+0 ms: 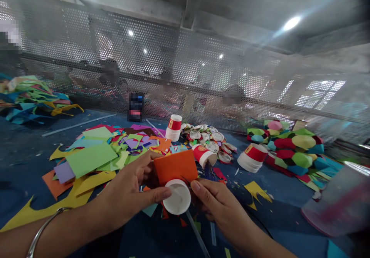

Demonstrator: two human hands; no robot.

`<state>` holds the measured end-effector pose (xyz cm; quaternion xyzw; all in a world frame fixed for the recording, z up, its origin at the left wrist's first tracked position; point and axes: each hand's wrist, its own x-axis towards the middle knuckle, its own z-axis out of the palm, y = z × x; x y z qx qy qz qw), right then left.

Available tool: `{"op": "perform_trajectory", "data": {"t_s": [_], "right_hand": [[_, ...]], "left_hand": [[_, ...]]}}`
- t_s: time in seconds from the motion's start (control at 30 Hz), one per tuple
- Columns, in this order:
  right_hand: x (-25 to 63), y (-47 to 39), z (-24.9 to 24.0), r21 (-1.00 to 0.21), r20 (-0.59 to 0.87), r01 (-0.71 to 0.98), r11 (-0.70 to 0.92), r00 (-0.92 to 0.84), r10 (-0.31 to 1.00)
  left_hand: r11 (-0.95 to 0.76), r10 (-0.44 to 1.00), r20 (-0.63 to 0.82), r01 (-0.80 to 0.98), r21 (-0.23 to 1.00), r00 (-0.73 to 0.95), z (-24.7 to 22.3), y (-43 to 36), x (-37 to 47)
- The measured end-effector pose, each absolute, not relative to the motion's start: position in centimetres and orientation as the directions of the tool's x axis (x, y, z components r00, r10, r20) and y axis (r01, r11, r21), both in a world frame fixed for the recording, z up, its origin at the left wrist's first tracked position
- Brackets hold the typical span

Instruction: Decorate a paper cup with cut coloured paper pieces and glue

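My left hand (135, 184) is closed, its thumb against the left rim of a white paper cup (177, 197) and its fingers behind a sheet of orange paper (176, 167). The cup's round mouth faces me, just below the orange paper. My right hand (215, 200) pinches at the cup's right side, where the paper and cup meet. A thin dark tip shows by its thumb; what the fingers hold is mostly hidden. Beneath the cup, a translucent stick (198, 233) slants toward the front edge.
Coloured paper scraps (95, 155) spread across the left. Red-and-white paper cups stand behind (173, 128) and to the right (252, 158); another cup (204, 154) lies tipped. Beyond are a pile of discs (212, 136), colourful pieces (297, 146) and a translucent container (338, 200). A perforated screen (162, 57) closes the back.
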<state>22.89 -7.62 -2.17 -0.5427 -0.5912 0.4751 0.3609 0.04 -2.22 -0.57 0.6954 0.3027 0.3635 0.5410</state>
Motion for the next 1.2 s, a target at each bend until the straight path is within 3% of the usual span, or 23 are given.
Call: {"op": "perform_trajectory", "data": {"t_s": [0.23,0.33,0.8,1.2], "right_hand": [[22.8,-7.7,-1.8,-0.943,-0.05,0.333,0.006,-0.161,0.986],[22.9,-7.7,-1.8,-0.931,-0.009,0.36,0.049,-0.158,0.987],[23.4,-7.4,-2.5,-0.937,-0.02,0.348,0.033,-0.148,0.989],[23.5,-7.5,-2.6,-0.926,-0.039,0.378,0.02,-0.147,0.988]], "left_hand": [[0.06,0.688,0.056,-0.134,0.989,0.723,-1.5,-1.3,0.2],[0.106,0.625,0.035,-0.129,0.986,0.78,-2.2,-1.0,0.0],[0.049,0.741,-0.02,-0.025,0.998,0.671,-1.8,-1.0,-0.6],[-0.032,0.724,0.053,-0.044,0.999,0.688,-2.9,-0.3,-0.6]]}}
